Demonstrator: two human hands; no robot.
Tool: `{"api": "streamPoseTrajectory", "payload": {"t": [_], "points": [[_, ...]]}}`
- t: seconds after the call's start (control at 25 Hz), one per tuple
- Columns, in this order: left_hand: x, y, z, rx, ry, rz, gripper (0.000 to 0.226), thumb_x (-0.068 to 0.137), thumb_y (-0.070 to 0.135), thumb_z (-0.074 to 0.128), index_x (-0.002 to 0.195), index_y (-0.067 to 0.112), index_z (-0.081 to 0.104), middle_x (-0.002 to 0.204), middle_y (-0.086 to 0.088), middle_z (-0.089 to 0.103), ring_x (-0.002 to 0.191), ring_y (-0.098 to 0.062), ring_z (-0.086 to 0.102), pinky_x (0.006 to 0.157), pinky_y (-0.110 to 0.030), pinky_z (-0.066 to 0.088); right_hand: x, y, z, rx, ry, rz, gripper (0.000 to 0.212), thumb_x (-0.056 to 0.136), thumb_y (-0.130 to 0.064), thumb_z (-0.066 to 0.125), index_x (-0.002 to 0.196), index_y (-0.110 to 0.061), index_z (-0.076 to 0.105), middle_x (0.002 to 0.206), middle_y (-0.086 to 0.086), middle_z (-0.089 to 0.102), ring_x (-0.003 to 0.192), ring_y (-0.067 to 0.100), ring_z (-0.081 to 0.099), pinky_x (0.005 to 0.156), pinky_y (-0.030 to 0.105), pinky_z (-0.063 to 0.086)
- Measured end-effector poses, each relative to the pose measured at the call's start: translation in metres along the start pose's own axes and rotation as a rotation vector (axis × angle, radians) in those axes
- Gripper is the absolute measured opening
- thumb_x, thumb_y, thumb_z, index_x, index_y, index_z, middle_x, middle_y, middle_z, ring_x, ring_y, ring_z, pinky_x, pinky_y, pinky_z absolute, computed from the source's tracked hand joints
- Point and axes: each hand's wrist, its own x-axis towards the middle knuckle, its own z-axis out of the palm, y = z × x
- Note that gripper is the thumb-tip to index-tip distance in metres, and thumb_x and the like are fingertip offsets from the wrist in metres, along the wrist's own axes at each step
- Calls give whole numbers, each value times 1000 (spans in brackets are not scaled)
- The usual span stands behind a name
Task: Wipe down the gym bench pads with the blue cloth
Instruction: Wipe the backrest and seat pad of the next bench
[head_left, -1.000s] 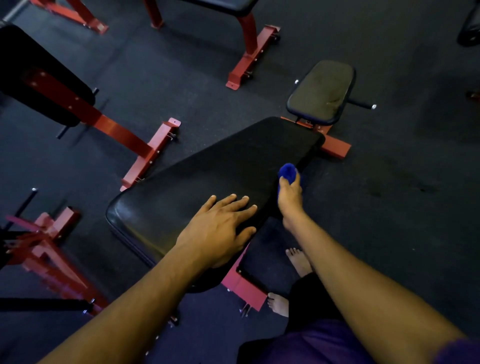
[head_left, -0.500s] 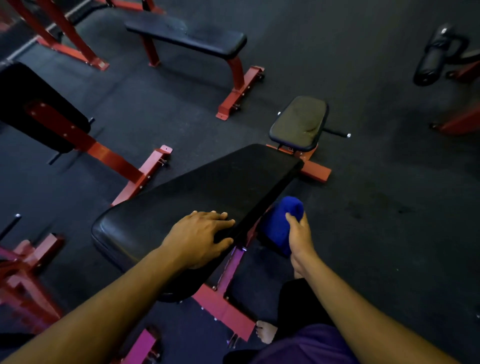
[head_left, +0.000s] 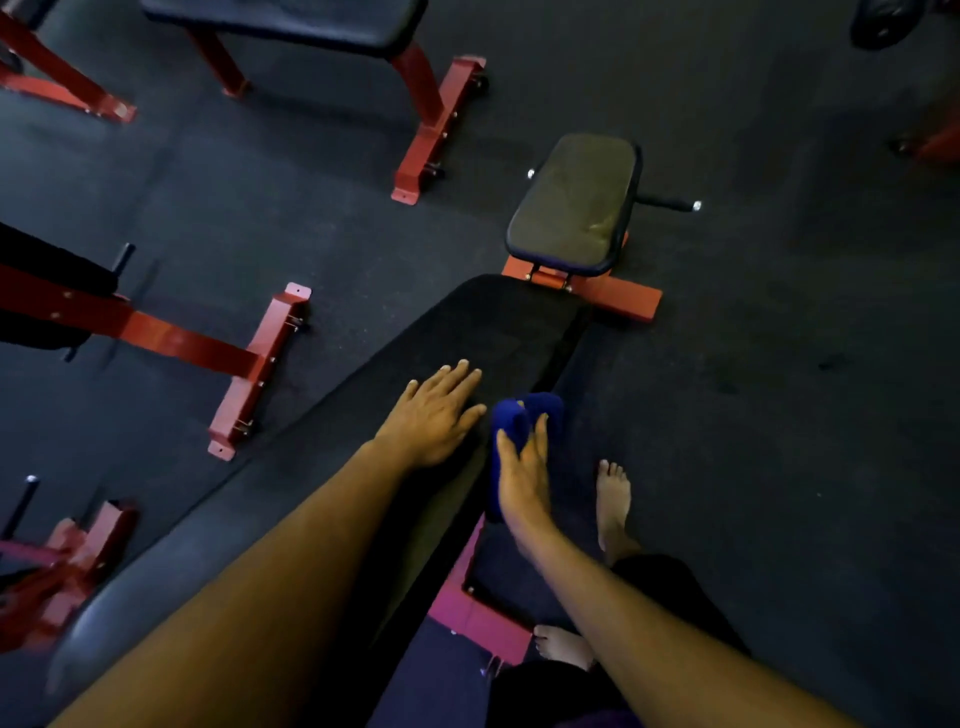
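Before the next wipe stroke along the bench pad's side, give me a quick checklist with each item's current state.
1. Cloth in right hand: ok.
2. Cloth against the long pad's right edge: ok.
3. Left hand flat on the pad, bracing: ok.
4. Left hand out of the cloth's way: ok, beside it.
5. Bare foot clear of the red frame: ok.
6. Small seat pad wiped: cannot tell.

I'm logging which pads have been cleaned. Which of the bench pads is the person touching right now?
The long black pad in the middle. The left hand lies flat on it, the right hand presses the blue cloth against its edge. The others are untouched.
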Motion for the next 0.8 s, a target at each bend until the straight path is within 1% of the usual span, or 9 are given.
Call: {"api": "streamPoseTrajectory", "payload": {"t": [0.08, 0.2, 0.4, 0.44, 0.52, 0.6, 0.68, 0.76, 0.8], "points": [[22, -6, 10, 16, -56, -13, 62, 107, 56, 21, 163, 34, 5, 172, 7, -2, 158, -14, -3, 127, -51, -1, 29, -4, 9, -35, 54, -20, 57, 105, -34, 44, 157, -30, 21, 167, -1, -4, 151, 18, 13, 118, 32, 18], [35, -12, 21, 51, -59, -26, 63, 104, 62, 14, 161, 40, -1, 170, 11, -7, 157, -11, -9, 127, -50, -8, 94, -14, -1, -74, 139, 7, 55, 105, -30, 45, 156, -26, 24, 167, 5, 2, 152, 20, 13, 115, 24, 15], [40, -15, 19, 73, -65, -8, 63, 103, 62, 11, 161, 42, -5, 169, 13, -13, 156, -12, -15, 126, -52, -10, 190, -32, -28, -130, 136, 27, 55, 105, -31, 43, 156, -25, 24, 167, 5, -1, 151, 24, 18, 115, 27, 21], [40, -14, 19, 74, -74, -3, 64, 103, 63, 10, 161, 42, -6, 169, 13, -14, 156, -12, -15, 126, -52, -10, 191, -32, -30, -127, 135, 25, 55, 106, -32, 43, 157, -26, 23, 167, 4, -1, 151, 23, 18, 114, 26, 21], [39, -14, 21, 87, -64, 0, 65, 102, 64, 9, 161, 42, -5, 169, 13, -13, 156, -12, -15, 126, -52, -9, 173, -29, -31, -124, 112, 7, 57, 105, -29, 45, 157, -26, 22, 168, 1, -1, 151, 19, 18, 107, 15, 19], [42, -16, 22, 98, -57, 5, 69, 97, 68, 3, 161, 42, -5, 170, 12, -11, 156, -12, -13, 126, -53, -8, 128, -17, -21, -119, 93, -60, 58, 103, -20, 50, 156, -22, 25, 167, 2, 1, 151, 16, 14, 102, 3, 10], [44, -16, 24, 105, -45, 9, 71, 94, 69, -1, 160, 43, -5, 170, 12, -10, 157, -12, -12, 126, -53, -7, 67, -4, -6, -105, 57, -116, 59, 102, -15, 52, 153, -28, 24, 166, -1, 1, 147, 7, 8, 97, -8, 7], [45, -17, 25, 103, -48, 13, 65, 100, 66, 6, 160, 43, -6, 170, 12, -11, 156, -12, -13, 126, -54, -8, 39, 1, 2, -66, 39, -147, 60, 102, -17, 51, 151, -34, 20, 165, -6, -2, 143, 2, 7, 96, -10, 9], [45, -18, 26, 104, -52, 13, 64, 102, 65, 9, 160, 43, -7, 170, 12, -12, 156, -12, -14, 126, -54, -8, 48, 1, 1, -70, 32, -145, 59, 102, -18, 51, 153, -32, 22, 165, -5, -4, 145, 4, 7, 100, -6, 10]]}}
